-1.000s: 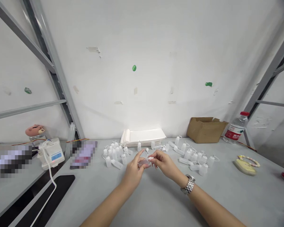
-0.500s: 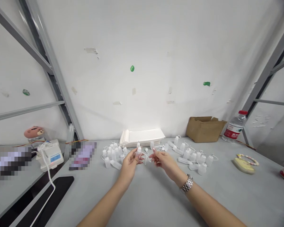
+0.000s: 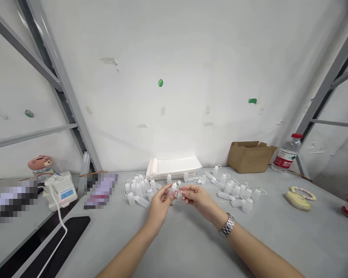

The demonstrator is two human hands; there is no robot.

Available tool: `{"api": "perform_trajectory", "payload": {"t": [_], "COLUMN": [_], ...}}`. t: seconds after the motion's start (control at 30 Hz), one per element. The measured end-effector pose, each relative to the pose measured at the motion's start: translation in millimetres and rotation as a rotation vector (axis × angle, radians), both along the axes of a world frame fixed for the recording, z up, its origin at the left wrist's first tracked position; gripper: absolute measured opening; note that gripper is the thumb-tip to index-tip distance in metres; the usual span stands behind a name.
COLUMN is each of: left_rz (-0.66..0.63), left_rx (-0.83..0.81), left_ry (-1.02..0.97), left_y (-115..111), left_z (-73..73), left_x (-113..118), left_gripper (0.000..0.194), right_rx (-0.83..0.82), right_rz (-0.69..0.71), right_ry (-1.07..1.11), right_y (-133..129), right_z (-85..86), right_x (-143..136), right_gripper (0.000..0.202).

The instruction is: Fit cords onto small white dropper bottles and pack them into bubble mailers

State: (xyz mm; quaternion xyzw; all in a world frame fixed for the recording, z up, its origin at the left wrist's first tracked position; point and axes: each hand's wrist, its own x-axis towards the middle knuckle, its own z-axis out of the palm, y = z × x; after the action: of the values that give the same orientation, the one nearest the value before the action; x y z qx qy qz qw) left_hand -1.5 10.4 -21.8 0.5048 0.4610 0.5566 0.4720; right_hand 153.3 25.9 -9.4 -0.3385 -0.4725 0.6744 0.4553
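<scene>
Above the grey table, my left hand (image 3: 161, 200) is closed around a small translucent squeeze bottle (image 3: 173, 188) with a white nozzle, held slightly tilted. My right hand (image 3: 195, 197), with a metal watch at the wrist, meets it from the right. Its thumb and fingertips pinch a thin white piece at the bottle's side, which looks like the cap strap; the fingers partly cover it. Several similar bottles (image 3: 138, 189) stand or lie in a group to the left of my hands. Another group of bottles (image 3: 236, 191) spreads out on the right.
Behind my hands lies a stack of white sheets (image 3: 176, 166) against the wall. A cardboard box (image 3: 251, 157) and a water bottle (image 3: 287, 153) stand at the back right. A yellow pouch (image 3: 298, 201) lies on the right. A phone (image 3: 101, 191) and white device (image 3: 60, 191) are on the left.
My hands have come together. The bottle in my left hand has shifted slightly right and tilted, and my right fingertips have moved left up to it.
</scene>
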Motion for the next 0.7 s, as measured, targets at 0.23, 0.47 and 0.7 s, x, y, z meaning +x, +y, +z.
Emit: {"api": "perform_trajectory", "payload": {"t": [0.23,0.47,0.7], "left_rz": [0.046,0.009,-0.001], "left_rx": [0.013,0.010,-0.006], "left_ry": [0.078,0.095,0.097], "left_y": [-2.2,-3.7,-4.9], "left_z": [0.2,-1.8,1.0], "left_x": [0.7,2.0,3.4], "left_gripper": [0.046,0.046,0.044], "right_rx": [0.021,0.095,0.130], "right_rz": [-0.122,-0.123,-0.177], "right_ry": [0.181,0.191,0.120], "right_y": [2.5,-0.8,-0.4], "right_z": [4.6,5.0,4.1], "right_x": [4.4,2.1,2.4], "right_gripper": [0.019,0.017,0.021]}}
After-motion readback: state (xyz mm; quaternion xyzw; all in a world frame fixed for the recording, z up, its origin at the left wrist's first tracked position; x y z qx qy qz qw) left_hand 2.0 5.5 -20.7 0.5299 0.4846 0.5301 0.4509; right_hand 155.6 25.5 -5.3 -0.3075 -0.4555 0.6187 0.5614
